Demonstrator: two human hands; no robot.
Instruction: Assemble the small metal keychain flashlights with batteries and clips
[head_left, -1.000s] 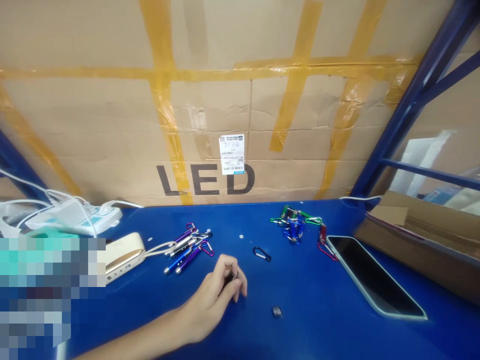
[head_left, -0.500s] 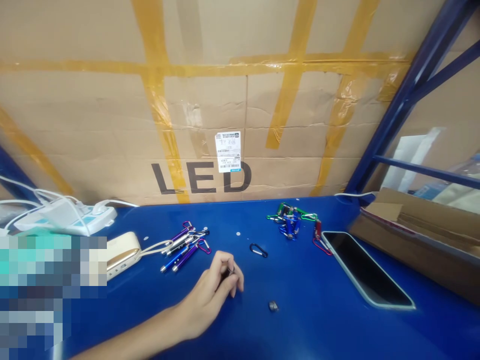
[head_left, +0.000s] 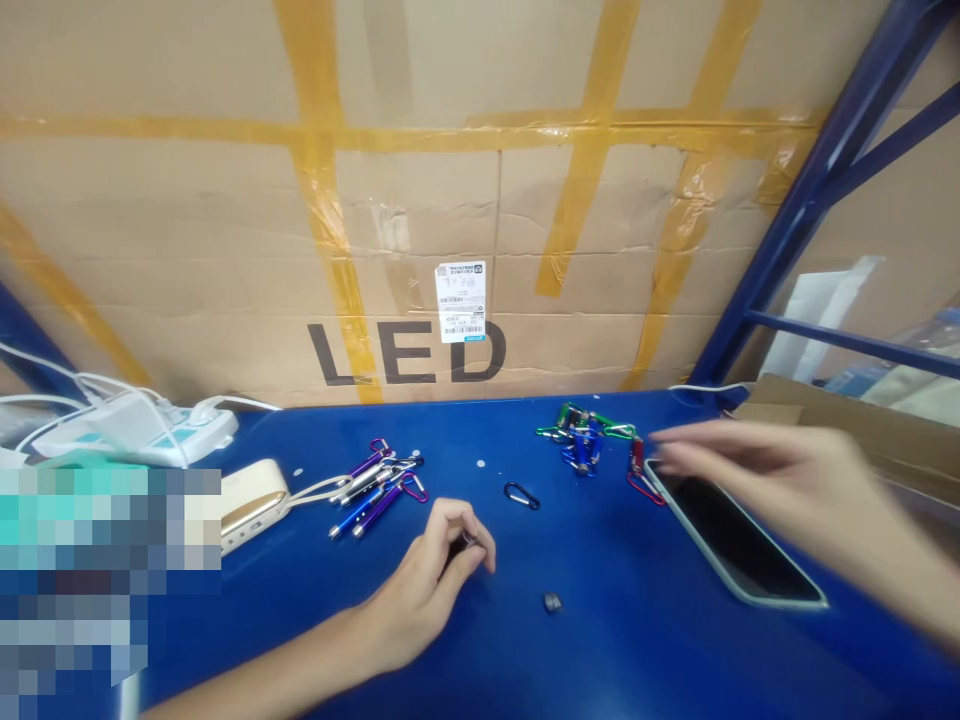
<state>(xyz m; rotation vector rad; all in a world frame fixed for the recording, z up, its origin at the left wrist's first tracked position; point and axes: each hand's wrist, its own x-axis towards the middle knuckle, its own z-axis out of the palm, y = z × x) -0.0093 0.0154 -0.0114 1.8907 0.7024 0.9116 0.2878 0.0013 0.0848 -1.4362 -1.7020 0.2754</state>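
My left hand is closed near the middle of the blue table, its fingertips round something small and dark that is mostly hidden. A black carabiner lies just beyond it, and a small dark cylindrical piece lies to its right. Over the phone, my right hand is blurred by motion, with its fingertips close to a red carabiner piece. Whether it holds anything cannot be made out. Blue and green carabiner pieces form a pile left of the red one.
Several metal pens with carabiners lie at the left, beside a cream power bank. A white power strip stands at the back left. An open cardboard box is at the right. A large taped carton lines the back.
My right hand has come into view from the right, over the phone. My left hand keeps its closed pose. The whole view has shifted slightly.
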